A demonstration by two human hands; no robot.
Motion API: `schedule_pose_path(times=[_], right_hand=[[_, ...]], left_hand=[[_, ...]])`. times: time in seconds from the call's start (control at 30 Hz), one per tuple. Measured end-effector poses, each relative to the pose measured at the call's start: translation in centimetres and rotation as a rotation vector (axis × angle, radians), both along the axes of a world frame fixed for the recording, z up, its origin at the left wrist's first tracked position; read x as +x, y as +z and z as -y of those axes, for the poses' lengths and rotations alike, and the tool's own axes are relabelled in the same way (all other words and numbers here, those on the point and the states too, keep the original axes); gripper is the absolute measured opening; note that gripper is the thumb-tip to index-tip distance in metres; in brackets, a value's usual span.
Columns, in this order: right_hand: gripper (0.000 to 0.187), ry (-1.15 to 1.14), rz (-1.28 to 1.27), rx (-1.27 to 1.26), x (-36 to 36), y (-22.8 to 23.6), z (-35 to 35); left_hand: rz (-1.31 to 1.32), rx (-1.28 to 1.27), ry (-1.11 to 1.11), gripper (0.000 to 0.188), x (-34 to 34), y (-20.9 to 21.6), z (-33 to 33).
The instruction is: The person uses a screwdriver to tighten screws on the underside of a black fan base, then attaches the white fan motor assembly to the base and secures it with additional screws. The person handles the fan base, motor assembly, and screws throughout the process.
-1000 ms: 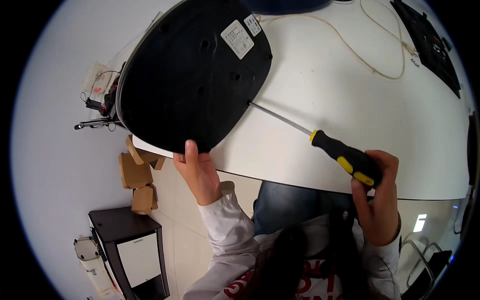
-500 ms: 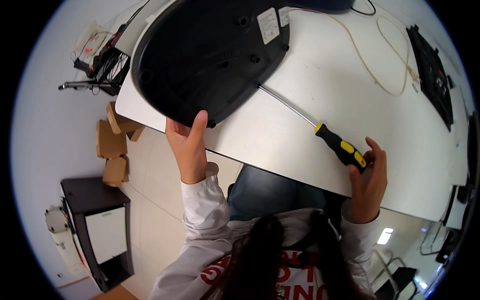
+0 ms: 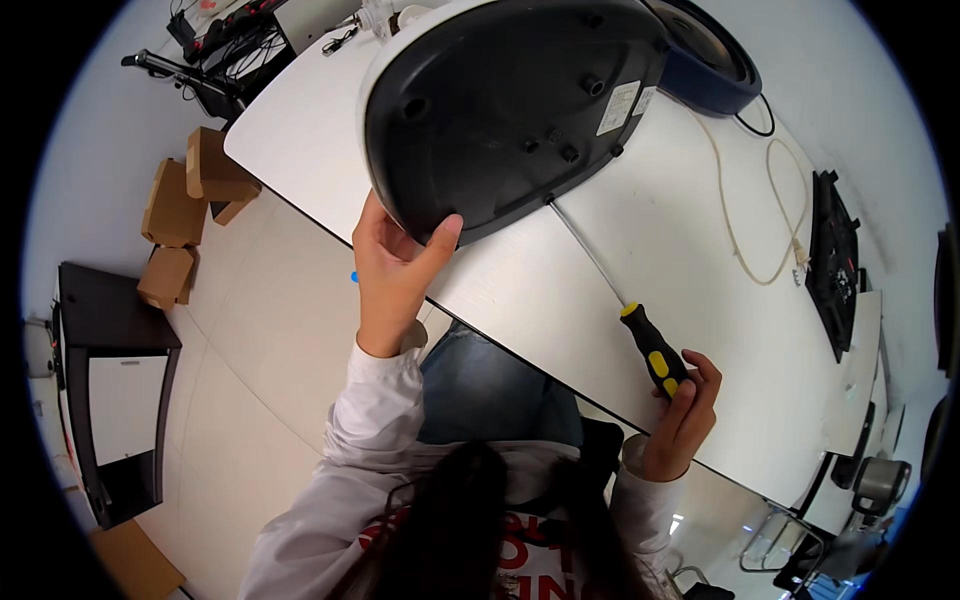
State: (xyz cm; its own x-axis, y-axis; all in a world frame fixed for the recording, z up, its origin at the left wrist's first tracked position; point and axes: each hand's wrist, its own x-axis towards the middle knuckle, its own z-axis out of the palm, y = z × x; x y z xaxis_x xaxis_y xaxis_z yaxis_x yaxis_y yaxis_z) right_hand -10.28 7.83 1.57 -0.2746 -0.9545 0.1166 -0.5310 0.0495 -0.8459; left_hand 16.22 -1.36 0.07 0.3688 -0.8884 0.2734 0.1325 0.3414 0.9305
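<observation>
Screwdriver (image 3: 641, 330) slants leftward from the right fingers (image 3: 704, 373), curled round its handle near the bench (image 3: 530, 290) edge, to the black base (image 3: 480, 130) left fingers (image 3: 442, 241) pinch.

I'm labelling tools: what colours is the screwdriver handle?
The handle is black and yellow; head view.

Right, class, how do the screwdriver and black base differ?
The screwdriver is long and slim; the black base is broad and rounded. The screwdriver has yellow patches; the base bears pale labels. The right hand holds the screwdriver, the left hand the base. Both show black.
</observation>
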Motion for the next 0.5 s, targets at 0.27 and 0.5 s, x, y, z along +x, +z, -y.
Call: schedule_pose_path(times=[0.27,0.5], right_hand=[[0.047,0.080,-0.096,-0.021,0.4,-0.3,-1.0],[0.026,0.081,-0.216,0.222,-1.5,0.6,0.2]], left_hand=[[-0.042,0.067,-0.021,0.049,-0.3,0.6,-0.4],[-0.022,0.078,-0.032,0.053,0.0,0.6,-0.3]])
